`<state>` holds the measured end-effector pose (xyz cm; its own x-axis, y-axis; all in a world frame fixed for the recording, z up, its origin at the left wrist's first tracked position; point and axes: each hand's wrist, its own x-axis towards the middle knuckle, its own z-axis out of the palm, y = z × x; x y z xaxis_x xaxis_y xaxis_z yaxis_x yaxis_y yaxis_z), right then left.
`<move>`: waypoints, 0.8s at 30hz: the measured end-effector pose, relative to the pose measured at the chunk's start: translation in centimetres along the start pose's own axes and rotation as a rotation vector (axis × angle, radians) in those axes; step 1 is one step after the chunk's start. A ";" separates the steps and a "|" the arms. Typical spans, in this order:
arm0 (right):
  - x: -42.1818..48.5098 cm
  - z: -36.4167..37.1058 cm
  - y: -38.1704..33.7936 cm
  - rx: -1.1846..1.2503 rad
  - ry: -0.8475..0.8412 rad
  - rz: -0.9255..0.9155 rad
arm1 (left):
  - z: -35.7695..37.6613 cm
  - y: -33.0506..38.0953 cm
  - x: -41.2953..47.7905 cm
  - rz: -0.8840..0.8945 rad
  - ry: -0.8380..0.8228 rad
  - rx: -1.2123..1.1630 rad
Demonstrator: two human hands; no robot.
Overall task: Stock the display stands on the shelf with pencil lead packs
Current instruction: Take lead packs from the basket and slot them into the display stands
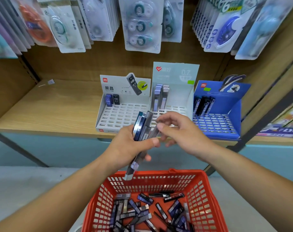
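My left hand [127, 146] grips a bunch of pencil lead packs [141, 127], dark blue and grey, held upright above the basket. One long pack [133, 166] hangs down from the bunch. My right hand [181, 131] pinches one clear grey pack at the bunch's right side. Three display stands sit on the wooden shelf [50, 109]: a white stand [124, 114] with two or three HB 0.7 packs at its back left, a pale middle stand [175, 101] with several lilac packs, and a blue stand [216, 121] with several dark packs.
A red plastic basket [201, 195] below my hands holds several loose lead packs. Correction tape blister packs [140, 25] hang on hooks above the shelf. Another shelf with books [284, 128] is at the right. The shelf's left half is bare wood.
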<state>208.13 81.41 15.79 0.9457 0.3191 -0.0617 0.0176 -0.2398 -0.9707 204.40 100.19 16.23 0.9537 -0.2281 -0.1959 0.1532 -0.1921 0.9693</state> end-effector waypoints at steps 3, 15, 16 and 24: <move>0.0 -0.3 0.0 0.065 0.017 0.044 | 0.3 0.3 -0.4 -0.005 -0.027 -0.045; -0.5 -3.3 0.1 0.408 0.104 0.080 | -0.9 -0.2 0.6 -0.038 0.136 0.047; -0.5 -3.4 0.2 0.399 0.083 0.070 | -0.9 -0.3 0.7 -0.029 0.150 0.052; -0.7 -3.3 1.3 -0.194 -0.083 0.010 | -0.7 -1.1 1.6 0.006 0.248 0.109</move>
<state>208.57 77.81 15.37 0.9162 0.3885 -0.0982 0.0776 -0.4125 -0.9076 205.89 100.67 14.96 0.9908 0.0082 -0.1347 0.1311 -0.2962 0.9461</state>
